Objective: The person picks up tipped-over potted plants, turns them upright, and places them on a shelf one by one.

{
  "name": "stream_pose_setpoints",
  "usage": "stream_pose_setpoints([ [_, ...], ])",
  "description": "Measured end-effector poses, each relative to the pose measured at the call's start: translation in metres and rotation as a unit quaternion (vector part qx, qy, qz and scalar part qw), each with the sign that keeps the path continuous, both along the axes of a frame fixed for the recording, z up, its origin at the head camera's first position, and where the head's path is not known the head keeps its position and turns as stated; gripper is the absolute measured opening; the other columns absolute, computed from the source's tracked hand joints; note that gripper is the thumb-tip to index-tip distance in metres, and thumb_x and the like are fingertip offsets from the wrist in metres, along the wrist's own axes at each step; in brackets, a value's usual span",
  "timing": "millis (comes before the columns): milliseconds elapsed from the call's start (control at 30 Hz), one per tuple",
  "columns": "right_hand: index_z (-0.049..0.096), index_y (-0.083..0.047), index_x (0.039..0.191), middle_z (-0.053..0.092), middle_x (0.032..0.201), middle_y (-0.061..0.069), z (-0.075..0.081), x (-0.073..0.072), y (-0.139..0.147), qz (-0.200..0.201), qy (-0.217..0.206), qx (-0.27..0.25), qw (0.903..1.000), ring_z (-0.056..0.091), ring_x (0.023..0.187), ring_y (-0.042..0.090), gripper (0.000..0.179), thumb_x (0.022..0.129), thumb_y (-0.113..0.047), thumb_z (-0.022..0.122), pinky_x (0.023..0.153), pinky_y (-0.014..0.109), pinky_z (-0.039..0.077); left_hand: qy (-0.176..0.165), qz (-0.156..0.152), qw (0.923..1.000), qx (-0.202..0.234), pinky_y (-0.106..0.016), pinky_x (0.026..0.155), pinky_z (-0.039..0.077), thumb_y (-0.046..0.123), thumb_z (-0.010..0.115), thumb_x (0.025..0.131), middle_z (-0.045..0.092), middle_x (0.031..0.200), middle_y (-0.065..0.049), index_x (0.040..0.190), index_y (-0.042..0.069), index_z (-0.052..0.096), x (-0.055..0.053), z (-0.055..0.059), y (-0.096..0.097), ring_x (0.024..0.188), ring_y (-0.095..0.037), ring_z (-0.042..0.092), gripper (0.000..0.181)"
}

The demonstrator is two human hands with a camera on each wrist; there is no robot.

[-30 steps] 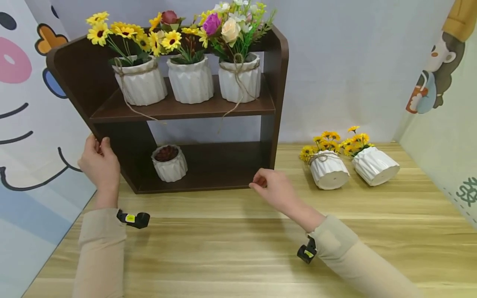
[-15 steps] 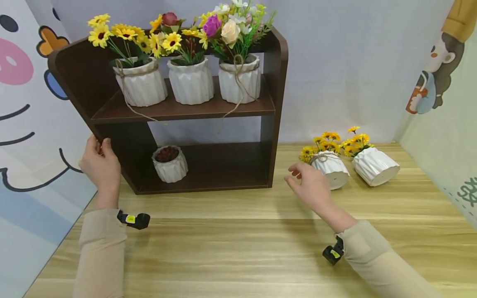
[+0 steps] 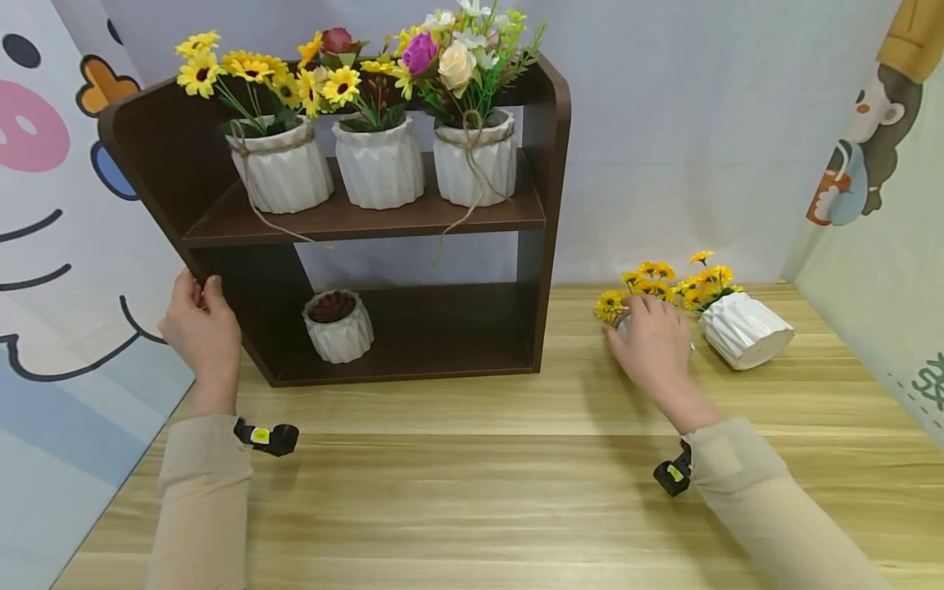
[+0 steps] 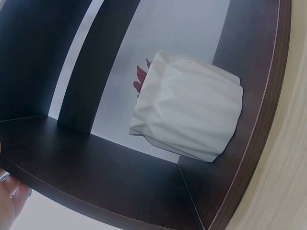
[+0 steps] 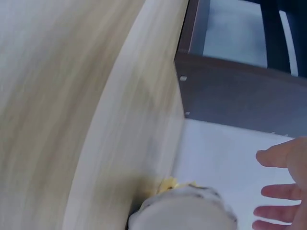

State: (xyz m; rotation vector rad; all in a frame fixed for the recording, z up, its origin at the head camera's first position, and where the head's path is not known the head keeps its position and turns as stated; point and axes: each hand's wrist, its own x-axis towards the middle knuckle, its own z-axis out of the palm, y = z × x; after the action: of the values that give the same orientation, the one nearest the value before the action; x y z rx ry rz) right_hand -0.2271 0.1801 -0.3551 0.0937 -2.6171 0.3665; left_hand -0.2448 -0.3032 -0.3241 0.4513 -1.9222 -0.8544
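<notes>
My left hand point(image 3: 201, 328) grips the left side panel of a dark brown two-tier shelf point(image 3: 365, 233) by its front edge. In the left wrist view, fingertips point(image 4: 18, 196) show at that panel. My right hand point(image 3: 656, 348) is over a white ridged flowerpot point(image 5: 184, 213) lying on its side, with yellow flowers point(image 3: 609, 305). Its thumb point(image 5: 273, 155) and fingers are spread apart in the right wrist view. The hand hides most of this pot in the head view. A small white pot with a dark red succulent point(image 3: 339, 334) stands on the lower shelf, at the left.
Three white pots of artificial flowers stand on the upper tier: a left pot point(image 3: 283, 176), a middle pot point(image 3: 379, 168) and a right pot point(image 3: 475, 168). Another white pot point(image 3: 746, 332) with yellow flowers lies tipped on the wooden table point(image 3: 457, 475). Printed walls flank both sides.
My right hand has moved right, from the shelf's lower right corner to over the nearer tipped flowerpot, and its fingers have spread. My left hand stays on the shelf's side panel.
</notes>
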Motion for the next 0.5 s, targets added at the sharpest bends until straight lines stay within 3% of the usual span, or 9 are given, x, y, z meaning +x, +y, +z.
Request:
stream_pose_setpoints([
  [200,0.046,0.000,0.126,0.037,0.133,0.028,-0.008,-0.007,0.008,-0.019,-0.069,-0.015,0.9973,0.034,0.119,0.046,0.057,0.083,-0.035,0.060,0.094,0.060,0.024,0.005,0.002,1.0000,-0.002,-0.021,0.068,0.030,0.029,0.045,0.094,0.066,0.095,-0.015,0.106,0.005,0.061,0.000,0.001,-0.002,0.080,-0.023,0.053,0.032],
  [500,0.030,-0.014,0.141,0.026,0.133,0.036,-0.013,-0.020,0.023,-0.074,-0.154,0.001,0.9853,0.028,0.117,0.053,0.074,0.082,-0.049,0.057,0.089,0.062,0.025,-0.004,-0.005,0.9999,0.009,-0.026,0.071,0.034,0.030,0.045,0.094,0.066,0.099,-0.014,0.107,0.006,0.061,0.000,-0.001,-0.001,0.087,-0.027,0.057,0.032],
])
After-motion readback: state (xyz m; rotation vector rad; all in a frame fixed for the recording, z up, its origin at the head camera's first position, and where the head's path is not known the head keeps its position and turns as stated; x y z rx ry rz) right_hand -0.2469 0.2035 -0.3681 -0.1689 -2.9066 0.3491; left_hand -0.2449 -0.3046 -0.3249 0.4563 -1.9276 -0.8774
